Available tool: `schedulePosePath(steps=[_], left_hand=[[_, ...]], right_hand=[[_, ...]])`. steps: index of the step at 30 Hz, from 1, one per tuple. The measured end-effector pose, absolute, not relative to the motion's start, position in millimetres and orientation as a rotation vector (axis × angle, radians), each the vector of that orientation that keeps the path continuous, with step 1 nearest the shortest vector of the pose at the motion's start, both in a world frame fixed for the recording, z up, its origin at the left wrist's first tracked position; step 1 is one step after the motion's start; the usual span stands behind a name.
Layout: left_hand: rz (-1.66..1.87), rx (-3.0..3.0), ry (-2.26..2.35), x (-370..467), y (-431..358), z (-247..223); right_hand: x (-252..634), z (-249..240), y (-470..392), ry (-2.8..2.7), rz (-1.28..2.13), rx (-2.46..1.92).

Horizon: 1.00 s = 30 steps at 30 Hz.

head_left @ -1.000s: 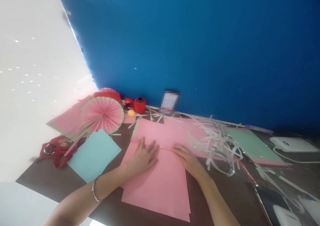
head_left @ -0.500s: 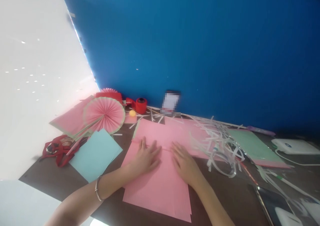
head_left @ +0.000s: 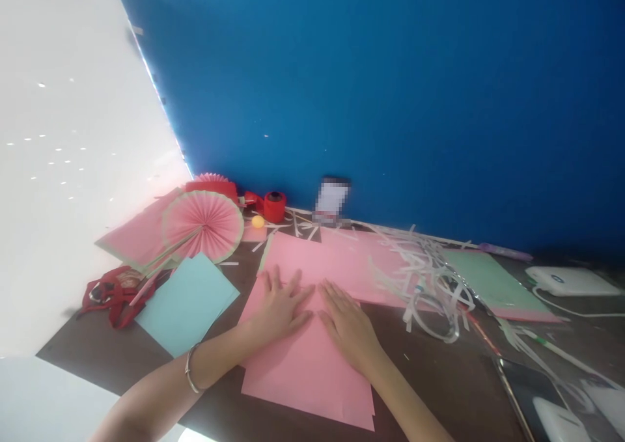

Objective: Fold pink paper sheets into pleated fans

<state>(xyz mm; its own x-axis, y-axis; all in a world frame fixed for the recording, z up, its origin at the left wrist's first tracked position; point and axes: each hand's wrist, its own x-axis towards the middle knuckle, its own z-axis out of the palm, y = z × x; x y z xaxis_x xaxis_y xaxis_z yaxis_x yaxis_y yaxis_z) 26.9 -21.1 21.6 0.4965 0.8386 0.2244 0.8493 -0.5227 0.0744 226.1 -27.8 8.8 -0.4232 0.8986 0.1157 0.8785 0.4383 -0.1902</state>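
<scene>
Pink paper sheets [head_left: 307, 385] lie on the dark table in front of me, the near ones overlapping a further pink sheet [head_left: 297, 253] with a pale green edge. My left hand [head_left: 280, 305] rests flat on the near paper, fingers spread, close to its far edge. Beside it my right hand [head_left: 347, 321] also presses flat on the paper, fingers stretched out and pointing away from me. The two hands are a small gap apart. Whatever part of the paper's far edge lies under the fingers is hidden.
Left stand a round pleated pink fan [head_left: 205, 227], light blue sheets [head_left: 188, 305] and a red strappy bundle [head_left: 114, 292]. A red tape roll [head_left: 275, 206] sits by the blue wall. White paper strips [head_left: 415, 266], green sheets [head_left: 488, 279] and a phone [head_left: 530, 390] lie right.
My right hand has slid left along the paper, closer to my left hand. The left hand has shifted slightly, its fingers spread wider.
</scene>
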Motion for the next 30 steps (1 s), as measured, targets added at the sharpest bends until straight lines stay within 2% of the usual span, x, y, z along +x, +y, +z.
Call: schedulePosePath(steps=[9, 24, 30], left_hand=[[-0.403, -2.752, -1.637, 25.5, -21.0, 16.5], [-0.372, -2.706, -1.837, 27.5, -23.2, 16.8], [-0.366, -2.651, -1.800, 30.2, -22.8, 12.2]], right_hand=[[250.5, -0.8, -34.3, -2.389, -0.062, -1.655], [291.0, -3.4, -35.7, -2.251, -0.229, -1.883], [247.7, 11.6, -16.7, -2.279, -0.120, -1.525]])
